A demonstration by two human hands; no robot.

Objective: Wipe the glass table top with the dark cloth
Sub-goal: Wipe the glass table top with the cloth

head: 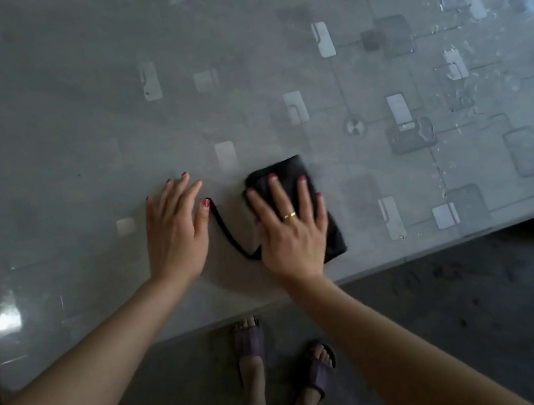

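A: Where is your cloth right now?

B: The dark cloth is folded into a thick pad and lies flat on the glass surface, close to the near edge and a bit right of the middle. A thin dark cord loops out from its left side and runs up toward your other thumb.

A: And what are your hands doing?

B: Your right hand lies spread on top of the cloth, fingers straight and fanned wide, palm pressing down. There is a gold ring on one finger. Your left hand rests flat on the bare glass just left of the cloth, fingers straight and close together, holding nothing. Its thumb tip sits right at the end of the cord; whether it touches, you cannot tell.

A: How does the surface look around them?

B: Grey, with pale and dark rectangles showing in or through the glass. Toward the far right it carries water drops and streaks. A bright glare sits at the near left.

A: Anything below the edge?

B: Your feet in purple sandals stand on the dark floor.
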